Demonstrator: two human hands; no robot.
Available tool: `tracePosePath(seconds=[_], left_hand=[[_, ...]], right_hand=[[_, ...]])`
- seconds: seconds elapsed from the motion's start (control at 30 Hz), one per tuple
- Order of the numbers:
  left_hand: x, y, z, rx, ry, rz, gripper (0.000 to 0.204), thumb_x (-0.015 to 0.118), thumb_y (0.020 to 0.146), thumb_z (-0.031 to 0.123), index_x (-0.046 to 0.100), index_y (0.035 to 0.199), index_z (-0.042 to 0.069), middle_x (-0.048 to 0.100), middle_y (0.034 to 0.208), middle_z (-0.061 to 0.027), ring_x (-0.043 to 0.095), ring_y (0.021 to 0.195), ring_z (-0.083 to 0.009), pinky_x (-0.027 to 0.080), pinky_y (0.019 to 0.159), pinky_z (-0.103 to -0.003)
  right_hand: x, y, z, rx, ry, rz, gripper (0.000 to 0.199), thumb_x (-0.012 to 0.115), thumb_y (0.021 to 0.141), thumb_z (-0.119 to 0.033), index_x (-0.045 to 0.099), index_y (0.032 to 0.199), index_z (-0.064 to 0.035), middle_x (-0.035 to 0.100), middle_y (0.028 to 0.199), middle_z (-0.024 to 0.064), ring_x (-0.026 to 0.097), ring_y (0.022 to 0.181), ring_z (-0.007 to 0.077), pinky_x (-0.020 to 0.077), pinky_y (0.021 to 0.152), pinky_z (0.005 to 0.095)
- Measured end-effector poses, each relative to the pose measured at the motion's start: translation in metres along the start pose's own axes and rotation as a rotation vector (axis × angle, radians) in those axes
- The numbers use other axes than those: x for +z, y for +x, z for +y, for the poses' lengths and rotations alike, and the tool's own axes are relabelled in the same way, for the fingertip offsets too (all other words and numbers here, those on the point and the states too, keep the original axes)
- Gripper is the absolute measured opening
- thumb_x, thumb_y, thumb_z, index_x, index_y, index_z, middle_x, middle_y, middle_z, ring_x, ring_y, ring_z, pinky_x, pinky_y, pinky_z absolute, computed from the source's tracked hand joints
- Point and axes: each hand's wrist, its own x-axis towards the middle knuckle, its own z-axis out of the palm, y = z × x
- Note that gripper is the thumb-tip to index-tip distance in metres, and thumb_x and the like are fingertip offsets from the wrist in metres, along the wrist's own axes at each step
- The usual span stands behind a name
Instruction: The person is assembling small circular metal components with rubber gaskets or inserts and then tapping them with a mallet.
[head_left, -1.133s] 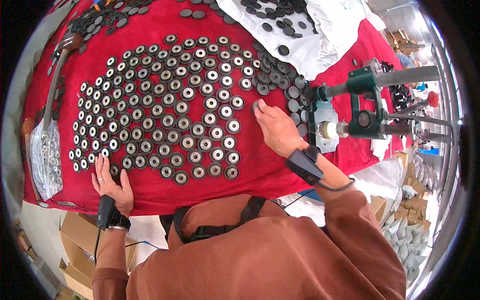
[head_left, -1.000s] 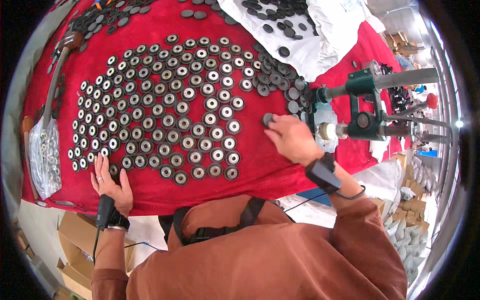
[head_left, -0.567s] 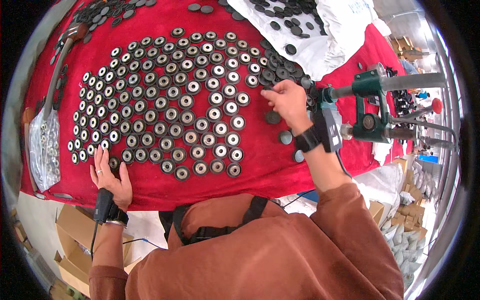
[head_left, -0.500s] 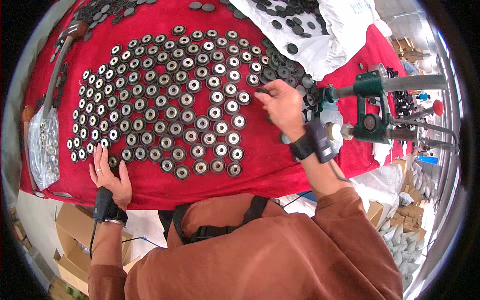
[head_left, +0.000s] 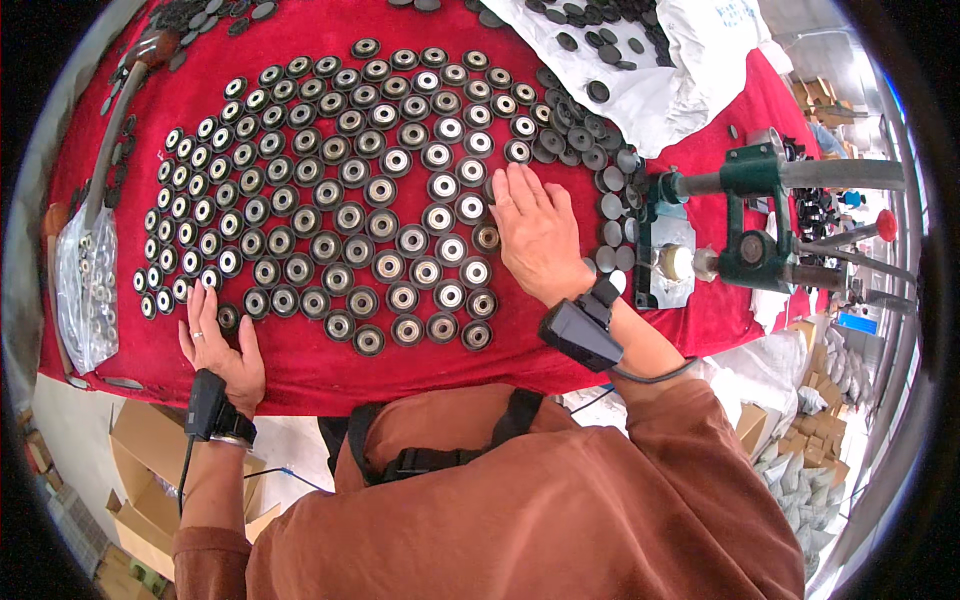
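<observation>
Many black round wheels with metal bearing centres lie side by side on the red cloth. At their lower left corner rests my left hand, fingers and thumb spread around one wheel. My right hand lies flat along the right edge of the group, fingers stretched out, fingertips beside the wheels there. Whether anything is under its palm is hidden. Plain black discs are heaped beyond that hand, and several greyer discs trail down to its right.
A green hand press with a metal shaft stands on the right. White sacking holding black discs covers the far right. On the left are a clear bag of metal parts and a long metal bar. A cardboard box sits below the table edge.
My right hand has moved left and slightly down from the disc heap. Its pinch on a black disc has opened into a flat hand. My left hand has stayed nearly still.
</observation>
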Motion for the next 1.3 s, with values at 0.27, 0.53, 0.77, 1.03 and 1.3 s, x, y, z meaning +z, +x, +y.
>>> tracePosePath(seconds=[0.27,0.53,0.77,1.03,1.3], left_hand=[[-0.002,0.004,0.002,0.016,-0.009,0.010,0.053,0.056,0.080,0.014,0.040,0.129,0.001,0.038,0.137,-0.0141,0.033,0.129,-0.0297,0.018,0.105,-0.052],[-0.002,0.001,0.001,0.013,-0.002,0.002,0.053,0.056,0.081,0.015,0.040,0.129,0.002,0.037,0.138,-0.0142,0.034,0.129,-0.0298,0.018,0.106,-0.051],[-0.003,-0.001,0.003,-0.012,0.006,-0.012,0.052,0.056,0.081,0.014,0.039,0.129,0.000,0.037,0.138,-0.0148,0.032,0.130,-0.0303,0.019,0.106,-0.052],[-0.004,0.003,0.004,0.001,0.007,-0.029,0.053,0.055,0.082,0.015,0.039,0.130,0.001,0.037,0.137,-0.0148,0.033,0.130,-0.0296,0.018,0.106,-0.050],[-0.003,0.002,0.002,0.009,0.005,-0.014,0.053,0.056,0.081,0.015,0.039,0.129,0.001,0.038,0.137,-0.0145,0.032,0.130,-0.0295,0.018,0.106,-0.050]], right_hand=[[0.002,-0.004,0.002,-0.044,-0.070,-0.108,0.057,0.049,0.079,-0.015,0.037,0.130,0.0053,0.042,0.130,0.0226,0.040,0.123,0.0315,0.0270,0.099,0.0499],[-0.018,0.018,0.004,0.059,-0.029,0.005,0.032,0.062,0.078,-0.023,0.060,0.106,-0.0085,0.061,0.097,0.0038,0.055,0.099,0.0210,0.0356,0.083,0.0463],[-0.070,-0.019,0.042,0.108,-0.084,-0.264,0.020,0.059,0.078,-0.029,0.065,0.091,-0.0147,0.062,0.082,0.0029,0.055,0.087,0.0223,0.0345,0.081,0.0485],[-0.031,0.053,0.085,0.204,-0.039,-0.148,0.019,0.057,0.082,-0.019,0.063,0.098,-0.0107,0.064,0.083,0.0121,0.059,0.083,0.0299,0.0472,0.072,0.0422],[-0.027,0.043,0.092,0.236,0.104,-0.167,0.015,0.061,0.076,-0.013,0.059,0.088,-0.0040,0.063,0.081,0.0140,0.059,0.080,0.0333,0.0476,0.072,0.0420]])
